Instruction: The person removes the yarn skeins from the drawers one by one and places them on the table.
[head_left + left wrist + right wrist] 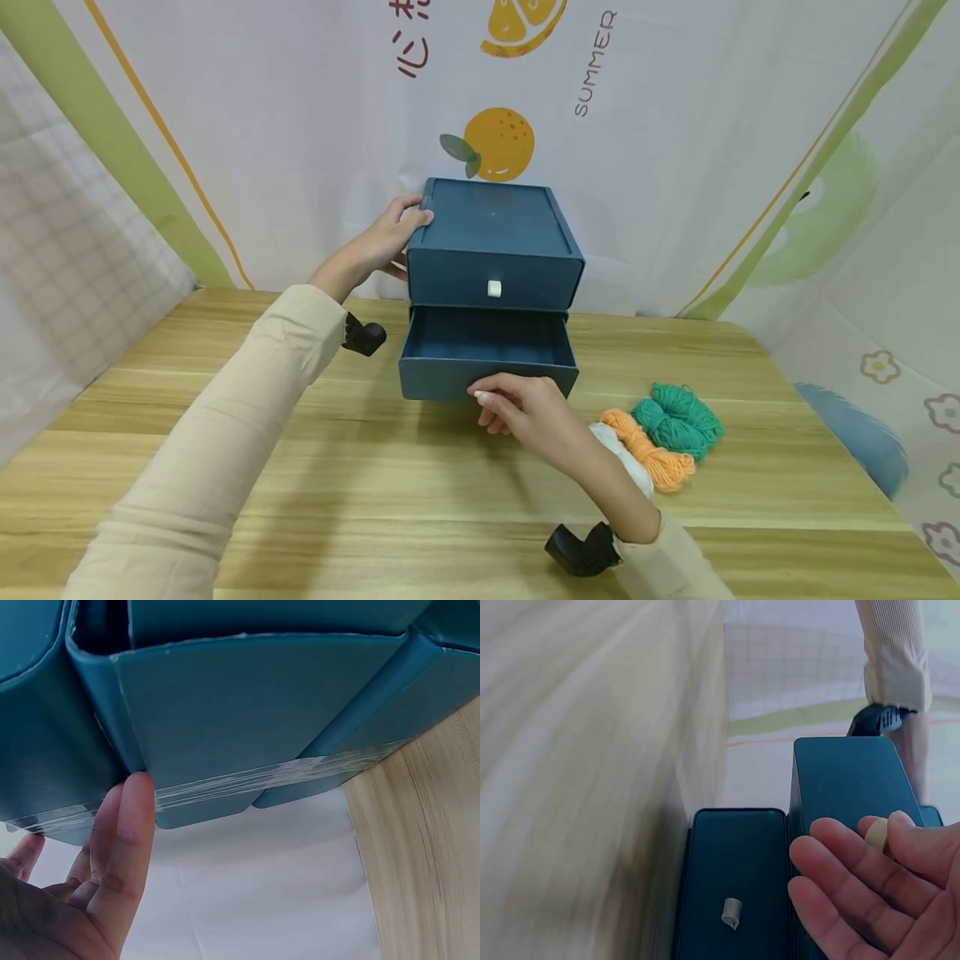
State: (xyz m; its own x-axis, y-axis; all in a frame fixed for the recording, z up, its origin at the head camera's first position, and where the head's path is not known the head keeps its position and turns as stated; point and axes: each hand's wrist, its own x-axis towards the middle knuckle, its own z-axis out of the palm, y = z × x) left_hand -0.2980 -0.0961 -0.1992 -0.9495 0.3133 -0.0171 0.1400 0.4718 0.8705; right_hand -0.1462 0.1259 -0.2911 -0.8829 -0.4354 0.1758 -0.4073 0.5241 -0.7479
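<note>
A dark blue drawer cabinet [491,218] stands on the wooden table near the back curtain. My left hand [386,237] rests against its left side, with fingertips at the upper edge. In the left wrist view, long fingers touch the side panel [247,712] near a band of clear tape [255,780]. Below the top drawer, the middle drawer [450,379] is pulled out, and the visible part of its inside is bare. My right hand [528,412] pinches its pale knob [876,834] between thumb and forefinger. The closed bottom drawer [739,855] shows in the right wrist view.
To the right of the cabinet lie green yarn [678,421], orange yarn [652,454] and white yarn [622,454], partly behind my right forearm. The top drawer's white knob [494,288] faces forward. A fruit-print curtain [315,125] hangs right behind the cabinet.
</note>
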